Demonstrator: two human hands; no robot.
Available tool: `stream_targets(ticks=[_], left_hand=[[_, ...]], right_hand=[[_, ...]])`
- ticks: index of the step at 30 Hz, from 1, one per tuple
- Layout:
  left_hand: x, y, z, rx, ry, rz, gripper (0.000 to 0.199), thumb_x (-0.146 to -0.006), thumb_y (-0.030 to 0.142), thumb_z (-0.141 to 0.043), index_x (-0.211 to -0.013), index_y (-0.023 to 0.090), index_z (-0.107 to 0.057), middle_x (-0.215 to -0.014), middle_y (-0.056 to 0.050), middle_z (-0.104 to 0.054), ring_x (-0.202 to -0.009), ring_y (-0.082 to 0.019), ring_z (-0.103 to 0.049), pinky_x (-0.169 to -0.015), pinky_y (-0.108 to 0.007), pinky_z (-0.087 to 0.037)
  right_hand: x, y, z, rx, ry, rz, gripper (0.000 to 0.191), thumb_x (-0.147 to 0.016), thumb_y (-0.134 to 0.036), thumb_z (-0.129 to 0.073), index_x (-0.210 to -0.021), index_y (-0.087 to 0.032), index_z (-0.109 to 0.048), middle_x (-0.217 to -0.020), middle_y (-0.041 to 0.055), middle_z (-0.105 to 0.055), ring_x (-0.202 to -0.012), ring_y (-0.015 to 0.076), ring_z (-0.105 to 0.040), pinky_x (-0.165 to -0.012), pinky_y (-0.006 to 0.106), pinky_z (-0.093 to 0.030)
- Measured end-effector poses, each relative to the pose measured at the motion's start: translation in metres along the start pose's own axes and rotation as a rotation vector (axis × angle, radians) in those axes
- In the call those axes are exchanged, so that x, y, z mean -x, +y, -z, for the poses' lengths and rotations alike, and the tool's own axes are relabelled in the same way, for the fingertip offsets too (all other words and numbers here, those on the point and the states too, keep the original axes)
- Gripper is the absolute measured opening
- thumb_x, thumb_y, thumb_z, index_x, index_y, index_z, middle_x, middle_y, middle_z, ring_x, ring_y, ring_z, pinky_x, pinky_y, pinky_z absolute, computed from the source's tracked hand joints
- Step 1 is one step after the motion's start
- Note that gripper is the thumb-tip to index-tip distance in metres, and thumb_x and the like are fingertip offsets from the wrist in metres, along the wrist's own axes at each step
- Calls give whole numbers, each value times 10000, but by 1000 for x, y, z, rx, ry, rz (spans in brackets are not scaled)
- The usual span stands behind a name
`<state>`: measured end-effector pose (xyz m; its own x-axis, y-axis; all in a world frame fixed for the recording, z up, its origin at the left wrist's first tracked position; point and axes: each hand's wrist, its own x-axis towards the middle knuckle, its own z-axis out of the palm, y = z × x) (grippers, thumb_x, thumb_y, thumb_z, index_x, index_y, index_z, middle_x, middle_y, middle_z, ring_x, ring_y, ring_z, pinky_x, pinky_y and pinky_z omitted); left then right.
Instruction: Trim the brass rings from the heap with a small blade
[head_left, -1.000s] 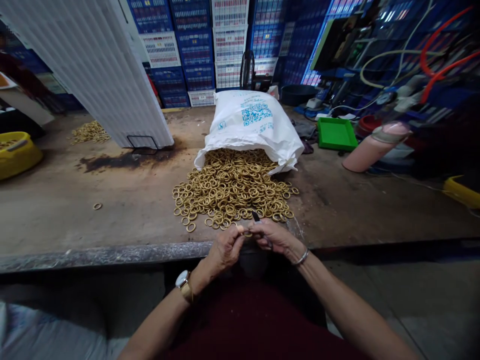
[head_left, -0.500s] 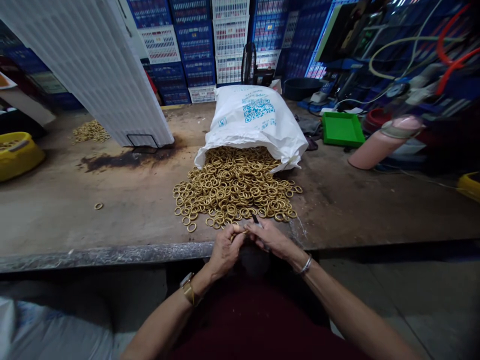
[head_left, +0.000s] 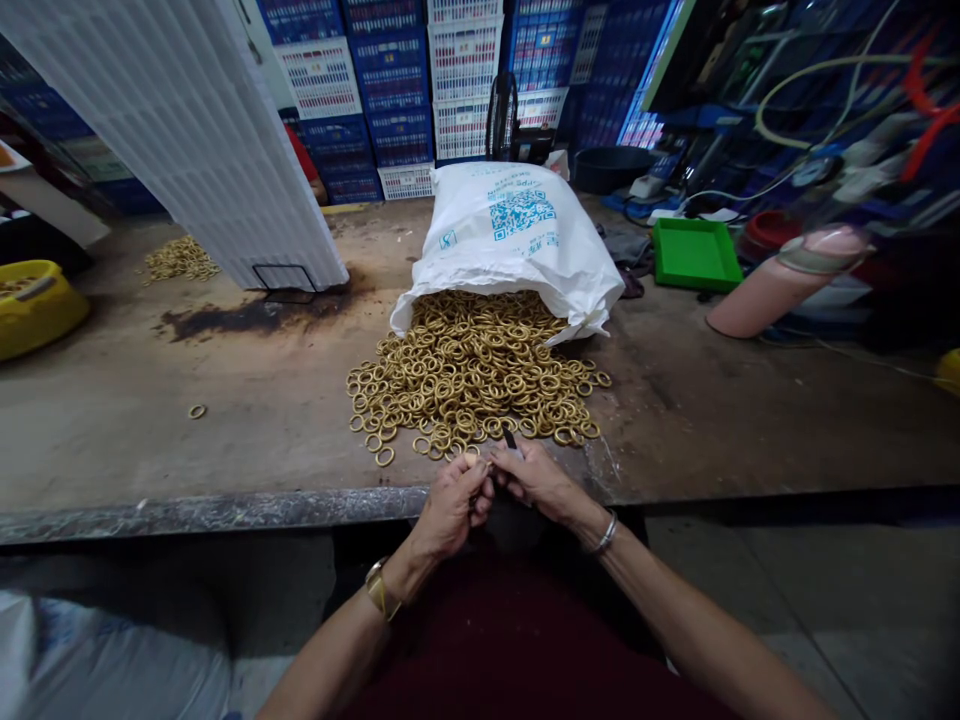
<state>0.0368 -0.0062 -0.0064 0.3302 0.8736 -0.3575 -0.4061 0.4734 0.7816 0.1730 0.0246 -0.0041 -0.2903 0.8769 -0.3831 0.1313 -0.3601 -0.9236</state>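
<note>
**Handwork beside a heap of rings (head_left: 465,385)**

The left hand (head_left: 455,500) is drawn into a narrow pinch, apparently on a single ring (head_left: 489,464), though too little of it shows for certainty. In the right hand (head_left: 538,480) a slim tool (head_left: 511,439) is gripped, its dark end pointed toward the heap; whether that end is tip or butt cannot be told. The fingertips are brought close together at the near edge of the table (head_left: 285,440). From this pose, one ring is judged to be mid-handling; by the next move, a steady left pinch and small, careful control of the tool would be called for.

On the table, from the left, a yellow tub (head_left: 45,325), a small far pile of rings (head_left: 180,260) and a lone ring (head_left: 196,417) are seen, then a dark stain (head_left: 225,322) by the foot of a ribbed white panel (head_left: 247,170). In the middle, the heap is spread out of the open mouth of a white sack (head_left: 469,225). To the right, a green tray (head_left: 694,250) and a pink cylinder (head_left: 772,295), tilted, are placed. Behind, blue and white crates (head_left: 394,85) are stacked.
</note>
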Motion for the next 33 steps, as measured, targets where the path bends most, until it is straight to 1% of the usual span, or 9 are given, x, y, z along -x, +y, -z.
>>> stream_targets(ticks=[5, 8, 10, 12, 15, 18, 25, 30, 33], left_hand=[[1, -1, 2, 56, -36, -5, 303, -744, 434, -550, -721, 158, -427, -592, 51, -448, -395, -14, -323, -374, -148, -189], [1, -2, 3, 93, -24, -22, 303, -735, 429, -566, -723, 165, -417, -598, 53, -446, -406, -17, -335, -384, -149, -209], [2, -3, 3, 106, 0, -43, 300, -735, 426, -568, -725, 171, -410, -597, 54, -444, -411, -21, -341, -384, -149, -212], [2, -3, 3, 97, 25, -70, 297, -739, 426, -562, -721, 174, -407, -596, 54, -445, -415, -24, -345, -383, -148, -216], [3, -3, 2, 56, 59, -97, 313, -730, 442, -564, -706, 176, -402, -585, 56, -450, -413, -26, -348, -383, -148, -227], [3, -4, 3, 8, 88, -119, 317, -729, 455, -558, -708, 182, -398, -573, 61, -455, -405, -26, -347, -382, -146, -234], [3, -6, 9, -186, 133, -170, 316, -751, 475, -517, -707, 180, -412, -548, 63, -451, -389, -27, -351, -367, -141, -244], [7, -5, 10, -231, 153, -178, 328, -753, 475, -514, -676, 170, -423, -534, 60, -453, -381, -24, -345, -354, -138, -237], [17, -2, 7, -185, 108, -139, 320, -746, 468, -531, -685, 170, -428, -525, 59, -460, -372, -25, -349, -348, -137, -236]], right_hand=[[-1, -1, -2, -51, -23, 2, 330, -685, -497, -521, -672, -184, -420, -500, -70, -440, -335, 30, -307, -304, 152, -192], [-4, 2, -3, -1, 65, 21, 273, -717, -456, -478, -684, -191, -421, -507, -71, -437, -338, 39, -298, -319, 166, -206], [-5, 6, -3, 142, 159, 112, 202, -729, -379, -468, -669, -186, -449, -505, -64, -426, -382, 51, -326, -369, 175, -253], [-4, 9, -3, 356, 186, 268, 138, -720, -282, -470, -628, -180, -474, -512, -50, -431, -451, 67, -367, -442, 185, -293], [-1, 12, -4, 615, 98, 447, 103, -699, -157, -445, -606, -179, -482, -542, -30, -475, -501, 80, -400, -495, 196, -294], [2, 14, -5, 712, 45, 500, 122, -686, -95, -420, -644, -181, -497, -567, -20, -517, -497, 84, -410, -495, 197, -284], [2, 15, -6, 808, 58, 527, 141, -713, -103, -416, -721, -180, -534, -607, -9, -542, -538, 98, -441, -526, 203, -284], [1, 12, -7, 852, -7, 448, 168, -739, -119, -400, -762, -178, -556, -617, -4, -559, -537, 96, -452, -514, 201, -271], [-3, 9, -4, 966, 54, 358, 171, -751, -140, -408, -793, -179, -569, -641, 9, -585, -547, 102, -470, -516, 208, -262]])
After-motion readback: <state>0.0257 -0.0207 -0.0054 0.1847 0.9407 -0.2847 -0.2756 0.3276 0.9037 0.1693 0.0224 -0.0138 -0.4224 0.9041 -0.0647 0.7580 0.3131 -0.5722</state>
